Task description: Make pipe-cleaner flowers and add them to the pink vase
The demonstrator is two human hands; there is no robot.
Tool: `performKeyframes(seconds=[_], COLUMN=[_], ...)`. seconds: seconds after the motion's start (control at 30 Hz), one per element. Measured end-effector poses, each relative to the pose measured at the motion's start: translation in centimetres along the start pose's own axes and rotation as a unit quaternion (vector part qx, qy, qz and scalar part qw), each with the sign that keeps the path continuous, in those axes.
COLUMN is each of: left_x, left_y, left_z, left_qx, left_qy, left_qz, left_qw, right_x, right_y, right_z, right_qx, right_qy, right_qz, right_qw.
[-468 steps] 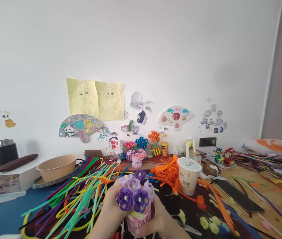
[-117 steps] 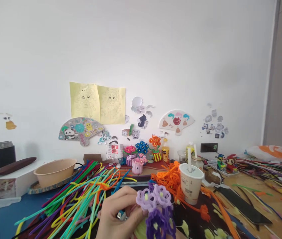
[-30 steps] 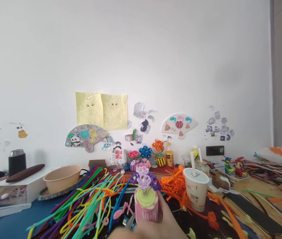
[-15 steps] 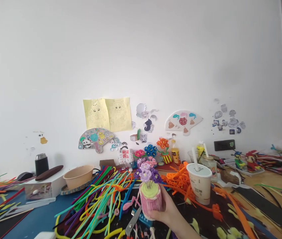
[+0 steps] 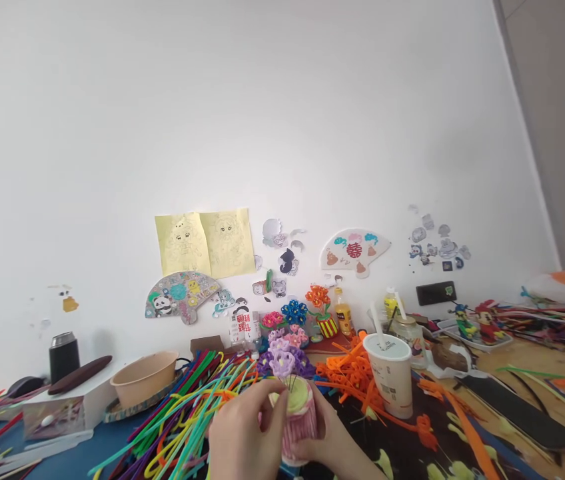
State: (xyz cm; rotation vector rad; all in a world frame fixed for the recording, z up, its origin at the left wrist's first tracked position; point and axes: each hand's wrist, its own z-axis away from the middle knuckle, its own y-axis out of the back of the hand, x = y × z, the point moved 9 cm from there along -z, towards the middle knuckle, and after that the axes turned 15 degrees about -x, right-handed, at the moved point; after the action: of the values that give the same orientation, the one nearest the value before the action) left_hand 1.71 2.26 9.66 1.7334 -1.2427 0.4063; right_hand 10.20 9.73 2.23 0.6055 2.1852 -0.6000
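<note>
A pink ribbed pot point(image 5: 298, 433) with a pale green top stands upright in my right hand point(image 5: 335, 437), whose fingers wrap around its right side. Several thin dark wire stems rise from the green top. Just above and behind it are fuzzy lilac and purple flowers point(image 5: 282, 360). My left hand point(image 5: 248, 427) is at the pot's left rim, thumb and forefinger pinched together close to the stems. What lies between those fingertips is hidden.
Colourful pipe cleaners point(image 5: 182, 413) spread to the left, orange ones point(image 5: 345, 367) behind on the right. A lidded drink cup point(image 5: 392, 380) with a straw stands right. Beyond are a beige bowl point(image 5: 145, 377), a black phone point(image 5: 522, 410) and a jar point(image 5: 410, 337).
My left hand has come into view and moved up to the left rim of the pot. My right hand still holds the pot. The view has shifted and tilted slightly.
</note>
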Motion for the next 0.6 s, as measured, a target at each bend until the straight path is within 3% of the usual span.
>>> performKeyframes(seconds=[0.03, 0.07, 0.1, 0.17, 0.27, 0.4, 0.6], left_x=[1.3, 2.3, 3.2, 4.1, 3.3, 0.9, -0.1], left_y=[1.9, 2.9, 3.9, 4.2, 3.8, 3.6, 4.0], left_z=[-0.6, -1.2, -1.4, -1.6, -1.5, -1.7, -1.5], left_qx=[0.046, 0.058, 0.091, 0.111, 0.119, 0.103, 0.114], left_qy=[0.024, 0.044, 0.048, 0.024, -0.003, 0.033, 0.024], left_qz=[-0.140, -0.249, -0.312, -0.363, -0.311, -0.156, -0.039], left_qw=[0.989, 0.966, 0.944, 0.925, 0.943, 0.982, 0.992], right_x=[-0.4, -0.6, -0.8, -1.0, -1.0, -0.9, -0.7], right_y=[-0.2, -0.4, -0.6, -0.9, -1.5, -2.0, -2.0], right_z=[-0.1, -0.1, -0.1, -0.2, -0.3, -0.3, 0.4], right_qx=[0.000, 0.000, -0.003, -0.014, -0.047, -0.060, -0.036], right_qy=[0.005, 0.003, 0.000, -0.008, -0.020, -0.043, -0.092], right_qz=[-0.007, -0.013, -0.018, -0.023, -0.020, -0.024, -0.028], right_qw=[1.000, 1.000, 1.000, 1.000, 0.998, 0.997, 0.995])
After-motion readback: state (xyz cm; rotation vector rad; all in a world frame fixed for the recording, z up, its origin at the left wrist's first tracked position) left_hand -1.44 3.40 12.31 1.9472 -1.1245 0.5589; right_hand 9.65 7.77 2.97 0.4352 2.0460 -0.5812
